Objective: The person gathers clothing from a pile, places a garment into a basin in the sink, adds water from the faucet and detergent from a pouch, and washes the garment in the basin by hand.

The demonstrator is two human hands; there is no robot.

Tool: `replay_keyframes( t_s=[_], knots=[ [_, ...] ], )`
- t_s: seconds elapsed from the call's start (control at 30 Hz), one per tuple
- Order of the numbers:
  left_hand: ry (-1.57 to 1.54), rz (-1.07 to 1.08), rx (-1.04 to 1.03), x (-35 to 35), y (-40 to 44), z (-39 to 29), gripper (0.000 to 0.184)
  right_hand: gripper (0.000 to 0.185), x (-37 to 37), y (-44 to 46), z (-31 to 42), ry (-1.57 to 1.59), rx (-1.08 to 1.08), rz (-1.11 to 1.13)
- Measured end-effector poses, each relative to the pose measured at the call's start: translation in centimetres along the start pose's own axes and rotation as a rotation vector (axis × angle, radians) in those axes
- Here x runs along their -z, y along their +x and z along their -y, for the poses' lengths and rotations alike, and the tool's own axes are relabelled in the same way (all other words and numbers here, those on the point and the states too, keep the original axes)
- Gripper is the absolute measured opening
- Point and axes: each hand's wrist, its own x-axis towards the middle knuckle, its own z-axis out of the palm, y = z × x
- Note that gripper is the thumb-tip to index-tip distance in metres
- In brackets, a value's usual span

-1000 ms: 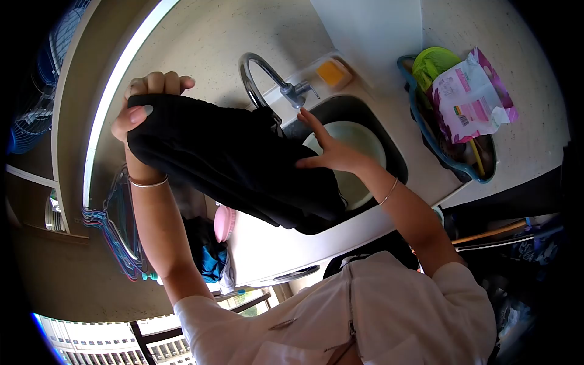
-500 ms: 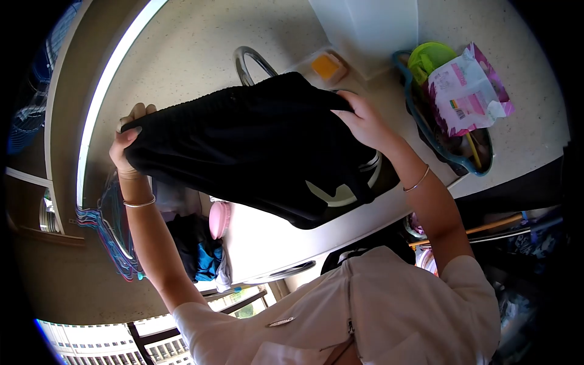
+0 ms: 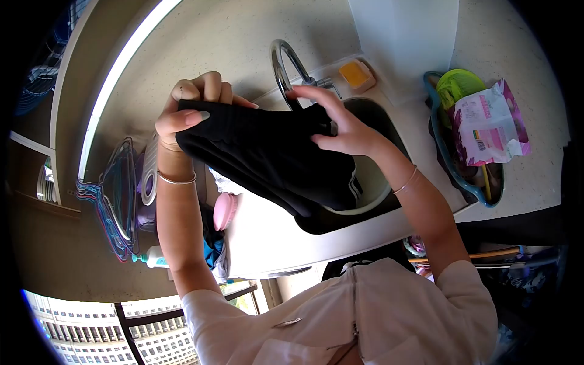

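A black garment (image 3: 261,146) with white stripes near its lower end hangs over the counter and part of the sink (image 3: 395,131). My left hand (image 3: 191,109) grips its upper left end, the thumb on top. At its right end my right hand (image 3: 344,125) has thumb and fingers spread apart around the cloth's edge, with no clear grip on it. The curved metal faucet (image 3: 281,67) rises just behind the garment. Below the cloth, a pale round basin (image 3: 377,185) shows in the sink.
An orange sponge in a dish (image 3: 356,74) sits beside the faucet. To the right is a blue basket (image 3: 439,131) with a green strainer and a pink-white packet (image 3: 490,125). Hangers (image 3: 115,201), a pink brush (image 3: 224,210) and a bottle (image 3: 156,257) are at the left.
The garment, stretched wide half a second ago, is now bunched shorter. My left hand has moved right, nearer my right hand, whose fingers have come off the cloth and spread.
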Motion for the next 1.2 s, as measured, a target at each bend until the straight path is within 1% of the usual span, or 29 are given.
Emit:
replay_keyframes(
  t_s=[0.03,0.07,0.1,0.17,0.2,0.23,0.27,0.3,0.37,0.4,0.43,0.47,0.5,0.53,0.57,0.6,0.63,0.67,0.7,0.77,0.83,0.9,0.97,1.03,1.07,1.1,1.13,1.17,1.2],
  knots=[
    [0.002,-0.002,0.005,0.1,0.0,-0.1,0.023,0.065,-0.6,0.5,-0.5,-0.028,-0.001,0.15],
    [0.013,0.029,0.008,0.0,-0.1,-0.2,0.021,0.055,-1.1,1.0,-0.9,0.016,-0.1,0.281],
    [0.025,0.06,0.009,0.0,-0.3,-0.4,0.02,0.047,-1.4,1.3,-1.5,0.043,-0.201,0.357],
    [0.131,-0.028,0.096,0.1,-1.8,-1.0,0.027,0.037,-1.0,0.7,-2.0,-0.146,-0.252,0.43],
    [0.183,-0.074,0.136,0.0,-2.6,-1.4,0.027,0.037,-0.2,0.7,-2.5,-0.144,-0.248,0.435],
    [0.233,-0.122,0.174,-0.2,-3.3,-1.7,0.027,0.033,0.8,0.7,-3.4,-0.122,-0.267,0.493],
    [0.422,-0.117,0.215,-0.2,-3.7,-2.2,0.026,0.031,1.7,0.4,-4.0,-0.099,-0.29,0.548],
    [0.416,-0.121,0.213,-0.7,-3.8,-2.6,0.026,0.022,2.1,-0.3,-4.1,-0.146,-0.13,0.393],
    [1.068,-0.205,0.46,-1.6,-4.1,-2.7,0.026,0.025,4.1,-0.5,-3.4,-0.369,-0.129,0.257],
    [1.289,-0.225,0.486,-1.8,-4.4,-2.3,0.032,0.024,5.2,-0.3,-2.5,-0.359,-0.147,0.174],
    [1.275,-0.227,0.483,-1.9,-4.5,-1.8,0.032,0.024,6.0,-0.2,-1.9,-0.349,-0.168,0.089],
    [1.432,-0.237,0.413,-2.1,-4.5,-1.4,0.033,0.024,7.2,-0.1,-2.4,-0.43,-0.181,0.041],
    [1.588,-0.247,0.335,-2.2,-4.5,-0.8,0.035,0.026,8.2,0.0,-2.6,-0.542,-0.093,-0.001],
    [1.676,-0.262,0.368,-2.1,-4.7,0.1,0.036,0.026,8.6,-0.2,-2.5,-0.628,-0.054,-0.052],
    [1.66,-0.264,0.361,-2.1,-4.7,1.3,0.036,0.026,9.0,-0.4,-2.4,-0.714,-0.013,-0.102],
    [1.716,-0.325,0.204,-2.2,-4.7,2.7,0.035,0.027,9.0,-0.9,-2.4,-0.788,0.064,-0.139],
    [1.767,-0.39,0.046,-2.0,-4.8,3.9,0.034,0.027,8.9,-1.6,-2.3,-0.8,0.057,-0.129],
    [1.82,-0.373,-0.047,-1.5,-5.2,5.1,0.032,0.029,8.8,-2.3,-2.2,-0.817,0.043,-0.177],
    [1.807,-0.38,-0.049,-1.3,-5.8,6.7,0.032,0.032,8.8,-2.9,-2.6,-0.833,0.027,-0.226],
    [1.464,-0.608,0.178,-1.6,-7.6,11.5,0.029,0.032,8.5,-5.3,-5.3,-0.826,0.044,-0.218],
    [1.134,-0.616,0.433,-1.8,-10.4,17.7,0.029,0.03,7.1,-8.4,-7.1,-0.637,-0.442,-0.088],
    [1.009,-0.681,0.446,-2.9,-11.6,23.2,0.031,0.026,5.3,-11.5,-10.9,-0.558,-0.606,-0.102],
    [0.845,-0.859,0.451,-3.3,-12.6,30.0,0.036,0.027,2.5,-13.3,-14.4,-0.582,-0.625,-0.188],
    [0.836,-0.874,0.481,-3.3,-12.3,35.1,0.04,0.037,0.5,-13.7,-18.3,-0.742,-0.408,-0.096],
    [0.978,-0.821,0.582,-3.2,-12.3,37.5,0.047,0.043,-0.5,-13.6,-19.6,-0.741,-0.521,0.0],
    [1.077,-0.767,0.68,-3.6,-11.5,38.5,0.061,0.049,-1.4,-13.7,-20.9,-0.738,-0.635,0.097],
    [1.14,-0.728,0.831,-4.0,-10.6,39.5,0.066,0.053,-2.4,-15.1,-23.5,-0.787,-0.647,0.168],
    [1.198,-0.682,0.985,-4.3,-9.7,40.4,0.071,0.058,-3.4,-15.6,-24.2,-0.968,-0.698,0.278],
    [1.192,-0.647,1.071,-4.5,-9.7,42.1,0.077,0.061,-4.1,-16.0,-24.8,-0.968,-0.818,0.294]
  ],
)
